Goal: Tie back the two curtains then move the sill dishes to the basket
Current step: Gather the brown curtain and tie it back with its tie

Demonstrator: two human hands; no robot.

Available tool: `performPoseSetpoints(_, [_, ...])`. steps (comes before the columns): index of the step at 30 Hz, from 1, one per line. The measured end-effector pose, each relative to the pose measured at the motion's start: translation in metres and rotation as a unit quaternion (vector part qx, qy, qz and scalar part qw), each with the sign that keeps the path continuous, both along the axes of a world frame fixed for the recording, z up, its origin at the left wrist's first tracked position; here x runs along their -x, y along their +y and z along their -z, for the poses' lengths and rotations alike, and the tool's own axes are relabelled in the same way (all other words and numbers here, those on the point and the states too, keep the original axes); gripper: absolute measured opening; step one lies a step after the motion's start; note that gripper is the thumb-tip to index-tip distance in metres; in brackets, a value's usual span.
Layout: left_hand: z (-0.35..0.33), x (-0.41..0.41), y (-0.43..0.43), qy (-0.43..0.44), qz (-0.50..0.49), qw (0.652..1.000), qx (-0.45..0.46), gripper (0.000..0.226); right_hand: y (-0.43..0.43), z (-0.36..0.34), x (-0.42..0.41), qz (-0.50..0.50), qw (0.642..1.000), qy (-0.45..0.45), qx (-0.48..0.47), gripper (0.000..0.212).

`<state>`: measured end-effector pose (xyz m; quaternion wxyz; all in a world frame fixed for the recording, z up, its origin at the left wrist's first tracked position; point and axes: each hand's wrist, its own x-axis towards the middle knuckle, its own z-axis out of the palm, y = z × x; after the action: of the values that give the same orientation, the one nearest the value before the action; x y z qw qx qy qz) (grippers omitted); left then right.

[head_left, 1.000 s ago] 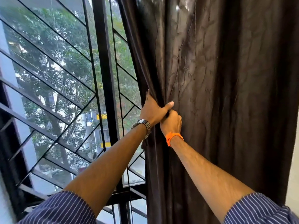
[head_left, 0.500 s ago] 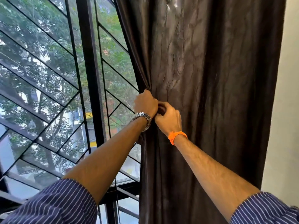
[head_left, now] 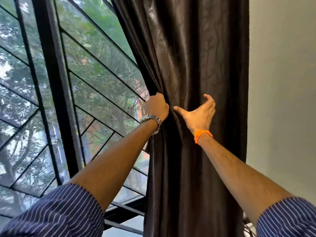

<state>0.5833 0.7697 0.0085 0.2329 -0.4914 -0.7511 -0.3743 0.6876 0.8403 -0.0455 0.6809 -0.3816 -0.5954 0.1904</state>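
While the left hand (head_left: 157, 106) is closed as a fist on the inner edge of the dark brown curtain (head_left: 193, 65), the right hand (head_left: 199, 115) is open just beside it, in front of the cloth. The fingers of the left hand are curled tight and pressed together around a bunch of the fabric, so the folds run from above toward this fist and then fall straight down below it. The fingers (head_left: 209, 101) of the right hand are spread and lightly bent, with the thumb reaching toward the left fist; they hold nothing, and I cannot tell if they touch the curtain surface.

The curtain hangs at the right side of the window (head_left: 89, 79), gathered between the glass and the plain pale wall (head_left: 282, 82). Its cloth is shiny and has many wrinkles. The window has a black metal grille (head_left: 51, 69) with one thick vertical bar and thin slanted bars, and green trees are seen through the glass.

A silver wristwatch (head_left: 151, 119) is on the left wrist and an orange band (head_left: 201, 135) is on the right wrist. Both arms are stretched forward and up, with dark blue striped sleeves (head_left: 56, 212) rolled up near the elbows.
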Motion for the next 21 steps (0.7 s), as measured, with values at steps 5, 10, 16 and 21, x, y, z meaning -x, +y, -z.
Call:
performPoseSetpoints(5, [-0.004, -0.011, 0.025, 0.008, 0.017, 1.000, 0.020, 0.025, 0.013, -0.003, 0.002, -0.143, 0.983, -0.052, 0.100, 0.136])
performPoseSetpoints(10, [-0.002, -0.017, 0.034, 0.015, 0.051, 0.998, 0.028, 0.023, 0.024, 0.002, 0.000, -0.140, 0.978, -0.091, 0.129, 0.093])
performPoseSetpoints(16, [0.000, -0.014, 0.025, -0.035, 0.082, 0.996, 0.019, 0.022, 0.009, 0.004, 0.015, -0.140, 0.976, -0.141, 0.093, 0.057])
performPoseSetpoints(21, [0.010, -0.009, 0.015, -0.184, 0.129, 0.973, -0.052, 0.027, -0.013, -0.001, 0.038, -0.156, 0.961, -0.221, 0.046, 0.047])
